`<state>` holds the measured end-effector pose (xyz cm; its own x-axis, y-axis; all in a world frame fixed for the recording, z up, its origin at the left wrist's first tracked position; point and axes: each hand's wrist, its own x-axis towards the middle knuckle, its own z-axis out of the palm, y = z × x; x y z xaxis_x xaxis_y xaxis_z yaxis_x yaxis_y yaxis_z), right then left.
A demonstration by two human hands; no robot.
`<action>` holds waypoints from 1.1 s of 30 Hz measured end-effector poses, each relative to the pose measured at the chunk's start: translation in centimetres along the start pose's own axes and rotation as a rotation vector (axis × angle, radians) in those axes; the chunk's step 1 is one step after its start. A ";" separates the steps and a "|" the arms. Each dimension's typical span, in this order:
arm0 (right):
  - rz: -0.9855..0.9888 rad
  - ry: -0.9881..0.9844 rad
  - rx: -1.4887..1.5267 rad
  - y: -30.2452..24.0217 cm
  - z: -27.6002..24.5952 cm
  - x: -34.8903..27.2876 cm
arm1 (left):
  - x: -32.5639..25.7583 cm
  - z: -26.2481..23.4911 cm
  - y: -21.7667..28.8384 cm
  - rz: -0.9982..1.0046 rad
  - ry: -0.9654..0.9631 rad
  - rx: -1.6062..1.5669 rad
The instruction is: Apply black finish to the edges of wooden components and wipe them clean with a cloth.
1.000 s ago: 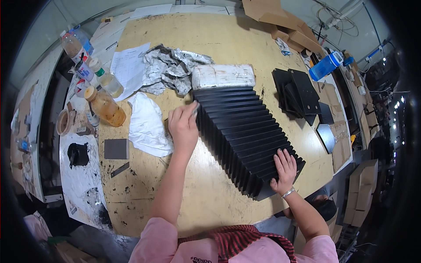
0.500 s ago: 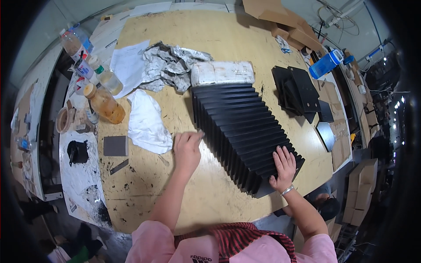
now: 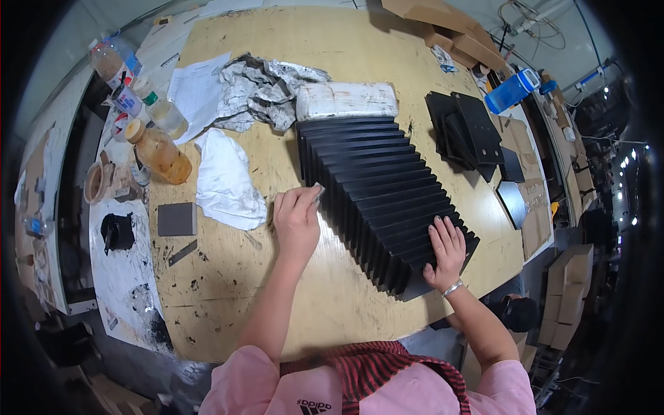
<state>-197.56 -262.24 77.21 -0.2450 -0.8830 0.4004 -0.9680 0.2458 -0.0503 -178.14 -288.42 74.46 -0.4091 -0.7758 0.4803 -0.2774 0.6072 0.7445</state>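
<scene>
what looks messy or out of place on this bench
The black pleated bellows lies askew, slanting across the table with its near end past the edge under the right hand. Crumpled paper and a white rag lie loose beside it.

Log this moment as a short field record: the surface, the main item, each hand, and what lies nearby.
surface: round wooden table, scuffed and stained
main item: black pleated bellows cover, stretched out along the table, a pale wrapped block at its far end
left hand: at the left edge of the pleats, pinching something small; what it is cannot be told
right hand: flat on the near end of the pleats
nearby left: white cloth, grey square pad, bottle of amber liquid
nearby right: stack of black plates, blue bottle
</scene>
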 end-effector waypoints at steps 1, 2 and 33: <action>0.000 0.006 0.006 0.0 0.0 0.1 | -0.6 0.0 -0.1 -0.001 0.004 0.003; 0.004 0.014 0.019 -0.2 0.1 -0.1 | -1.9 -0.1 -0.6 -0.009 -0.060 0.028; -0.017 0.026 -0.010 -0.2 -0.1 0.1 | -4.2 -0.4 0.7 -0.020 -0.142 0.115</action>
<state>-197.44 -262.33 77.35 -0.2268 -0.8765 0.4247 -0.9714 0.2350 -0.0338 -176.25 -284.85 73.13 -0.5188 -0.7607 0.3901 -0.3806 0.6141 0.6914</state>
